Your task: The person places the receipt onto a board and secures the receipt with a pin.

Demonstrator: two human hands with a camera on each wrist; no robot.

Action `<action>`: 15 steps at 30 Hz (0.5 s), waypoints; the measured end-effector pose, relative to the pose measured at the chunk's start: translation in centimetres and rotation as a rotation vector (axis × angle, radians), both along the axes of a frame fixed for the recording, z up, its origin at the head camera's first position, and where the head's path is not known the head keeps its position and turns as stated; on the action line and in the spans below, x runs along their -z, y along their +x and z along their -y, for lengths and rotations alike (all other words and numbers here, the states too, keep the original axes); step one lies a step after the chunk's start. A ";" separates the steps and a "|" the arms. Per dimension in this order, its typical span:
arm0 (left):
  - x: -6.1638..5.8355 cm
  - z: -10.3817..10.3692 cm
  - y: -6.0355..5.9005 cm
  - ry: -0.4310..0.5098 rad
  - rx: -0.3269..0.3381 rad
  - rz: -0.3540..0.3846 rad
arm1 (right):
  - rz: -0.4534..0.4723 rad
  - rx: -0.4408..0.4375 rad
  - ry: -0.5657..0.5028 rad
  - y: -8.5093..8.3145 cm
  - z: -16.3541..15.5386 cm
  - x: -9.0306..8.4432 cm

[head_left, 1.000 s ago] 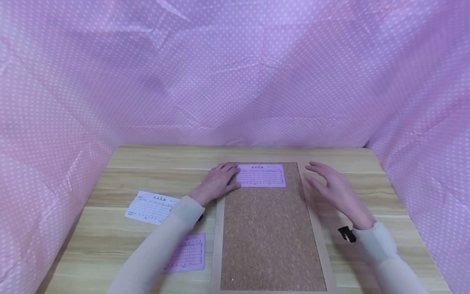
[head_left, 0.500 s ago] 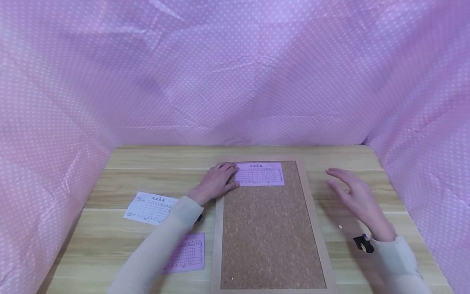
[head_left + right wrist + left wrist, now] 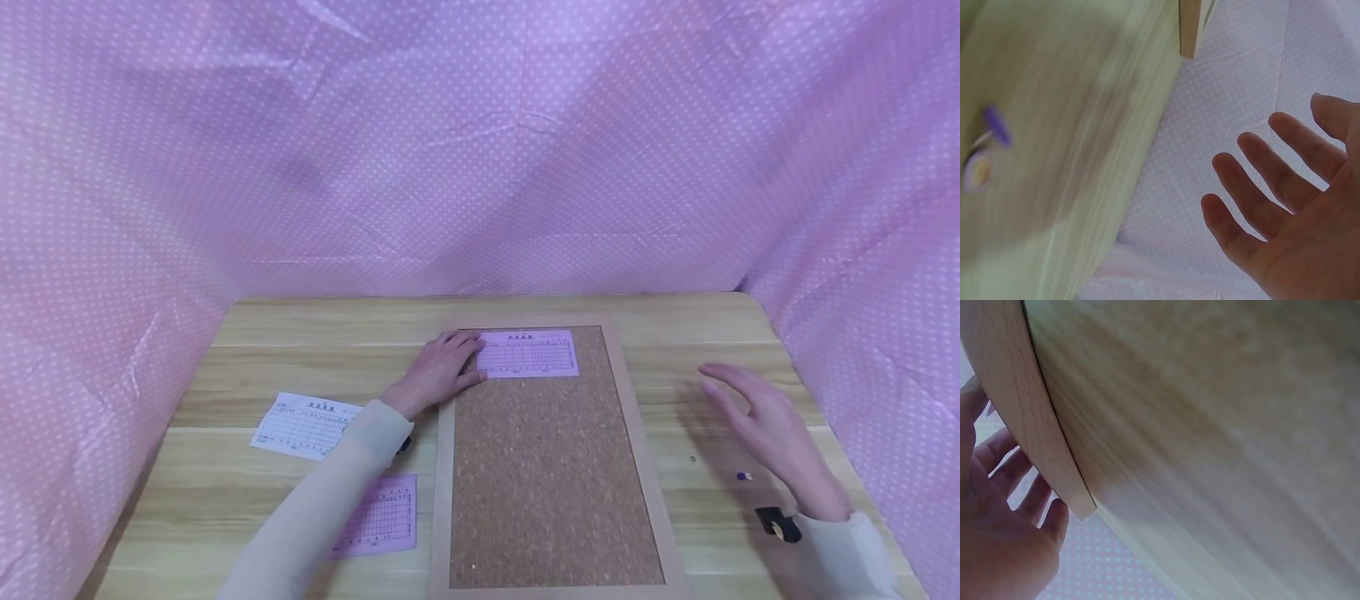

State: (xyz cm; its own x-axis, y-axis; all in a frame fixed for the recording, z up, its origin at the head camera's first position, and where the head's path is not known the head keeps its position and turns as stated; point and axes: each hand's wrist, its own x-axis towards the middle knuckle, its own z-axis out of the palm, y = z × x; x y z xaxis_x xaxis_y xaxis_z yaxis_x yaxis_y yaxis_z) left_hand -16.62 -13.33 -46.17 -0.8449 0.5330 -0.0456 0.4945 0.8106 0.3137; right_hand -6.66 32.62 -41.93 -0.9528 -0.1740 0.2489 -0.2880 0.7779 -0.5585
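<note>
My left hand [image 3: 435,372] rests at the upper left of the wood-framed cork board [image 3: 555,479], its fingertips on the left edge of a pink printed slip [image 3: 528,354]. The left wrist view shows those fingers along the board's frame [image 3: 1029,406]. To the right of the board, my right hand [image 3: 772,433] hovers over the table with loosely spread fingers and nothing in them. Below its palm lie a purple thumbtack [image 3: 996,126] and a pale one [image 3: 977,170], close together on the wood.
On the left of the wooden table [image 3: 300,358] lie a white printed slip [image 3: 303,425] and a second pink slip [image 3: 386,517], both partly covered by the left sleeve. A tiny object [image 3: 693,458] lies right of the board. Pink dotted cloth [image 3: 480,167] surrounds the table.
My right hand has moved right and toward me, away from the board's frame, uncovering the small thumbtacks on the table. The left hand has stayed on the slip.
</note>
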 end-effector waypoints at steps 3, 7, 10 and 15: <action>-0.1 0.0 0.0 0.000 0.001 -0.001 | 0.017 0.019 0.008 0.6 -0.8 0.2; -0.1 0.0 0.1 -0.006 0.001 0.002 | 0.042 0.034 0.027 1.4 -1.8 0.3; -0.1 0.0 0.1 -0.010 -0.001 0.003 | 0.027 0.047 0.054 1.9 -2.6 0.7; -0.2 -0.1 0.1 -0.012 -0.003 0.007 | -0.004 0.052 0.055 2.6 -3.7 1.1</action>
